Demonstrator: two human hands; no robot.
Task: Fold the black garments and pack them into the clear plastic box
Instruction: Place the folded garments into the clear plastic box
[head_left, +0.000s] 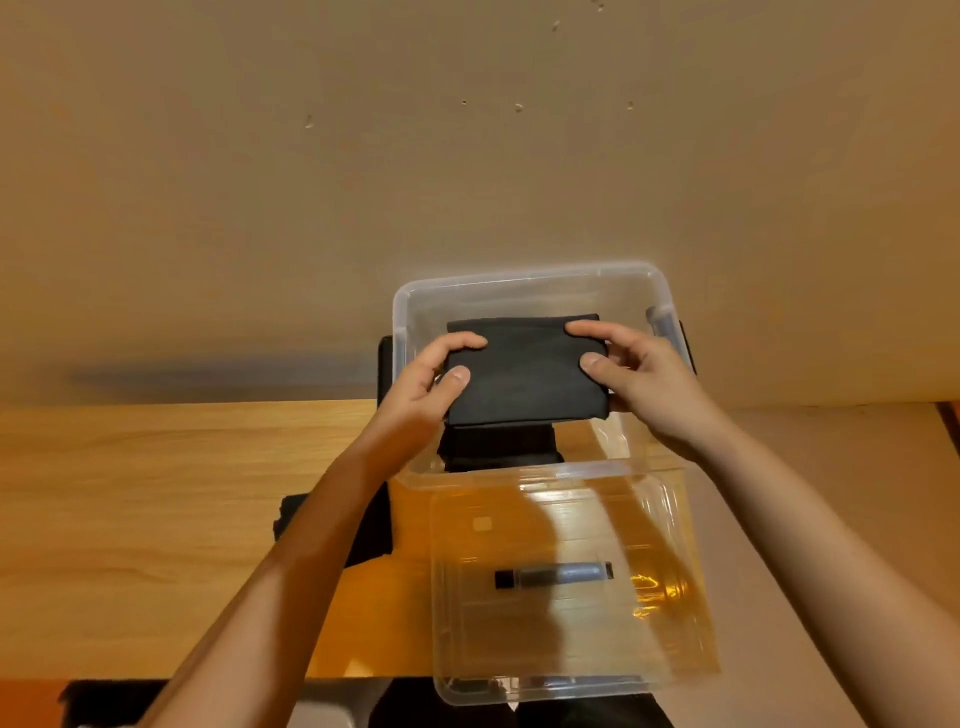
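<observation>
View from above of a light wooden table (130, 519) set against a plain tan wall (311, 208). The left part of the table is bare wood.

Near the middle, a loose black garment (363, 519) lies on the table just left of the box, partly covered by the person's left forearm.

The left hand (431, 379) grasps the left edge of a folded black garment (524, 369). Its thumb lies on top of the cloth and its fingers curl round the far corner. This folded piece is a neat flat rectangle, held level inside the open top of the clear plastic box (519, 283), between its side walls. Below it, at the bottom of the box towards the near wall, sits another dark folded garment (498, 447). Whether the 2 pieces touch cannot be told.

The box stands on the table close to the wall, open, with a dark latch on its right side.

The right hand (639, 379) grasps the right edge of the same folded garment, thumb on top and forefinger curled over the far right corner. So 2 hands carry 1 garment between them.

In front of the box, nearest the viewer, a clear plastic lid (571, 649) lies flat, its near end reaching past the table edge. A small dark and grey handle (553, 574) shows at its centre.
</observation>
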